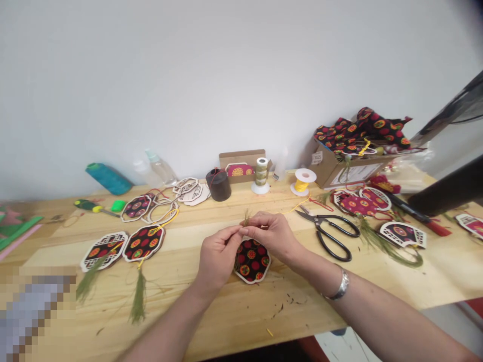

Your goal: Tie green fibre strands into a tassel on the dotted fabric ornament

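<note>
Above the table, my left hand [218, 255] and my right hand [274, 234] meet fingertip to fingertip. Both are closed in a pinch on a green tassel [246, 218], whose thread ends stick up over the fingers. Just under them lies a scalloped pendant [252, 261] with black, red-dotted fabric and a pale wooden rim. The fingers hide its upper edge, and I cannot tell how the tassel joins it. To the right of my right hand, black-handled scissors [334, 234] rest with their blades apart. Yellow thread [300, 203] trails behind that hand.
Finished pendants with tassels [143, 244] lie at left, and a fan-shaped pendant [403, 235] at right. Along the wall stand a black spool [218, 185], a thread cone [261, 176], a yellow spool [302, 187] and a cardboard box [339, 173] of fabric. A screwdriver [88, 205] lies far left.
</note>
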Motion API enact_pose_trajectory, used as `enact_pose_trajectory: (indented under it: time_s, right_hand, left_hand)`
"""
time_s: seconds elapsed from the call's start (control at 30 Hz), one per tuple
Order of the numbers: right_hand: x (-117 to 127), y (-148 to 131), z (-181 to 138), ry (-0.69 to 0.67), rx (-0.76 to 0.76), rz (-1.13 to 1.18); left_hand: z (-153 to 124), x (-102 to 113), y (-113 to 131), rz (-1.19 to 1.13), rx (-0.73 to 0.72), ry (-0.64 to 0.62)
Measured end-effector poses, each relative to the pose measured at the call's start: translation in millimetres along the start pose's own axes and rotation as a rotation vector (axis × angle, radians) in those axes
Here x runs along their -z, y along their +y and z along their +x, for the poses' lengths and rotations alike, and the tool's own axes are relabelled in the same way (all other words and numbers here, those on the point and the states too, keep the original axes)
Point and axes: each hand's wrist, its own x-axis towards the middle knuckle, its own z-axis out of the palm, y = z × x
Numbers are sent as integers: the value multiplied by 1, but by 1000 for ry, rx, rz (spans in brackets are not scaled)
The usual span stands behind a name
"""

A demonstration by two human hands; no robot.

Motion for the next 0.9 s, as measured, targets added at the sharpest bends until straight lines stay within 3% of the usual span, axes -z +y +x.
enact_pose_trajectory:
  time_s: [0.27,0.57,0.77,0.9]
  right_hand:
    - [-1,2,2,21,-111,159]
    - [-3,7,1,19,-197,242]
    - [-3,7,1,-31,-205,287]
    - [2,2,3,35,-184,299]
  left_hand:
    - [1,0,-2,-27,9,-49]
    - [2,-4,-4,-397,350,-181]
    - [2,-4,1,-427,393,-225]
    - [2,-3,2,-463,406,-226]
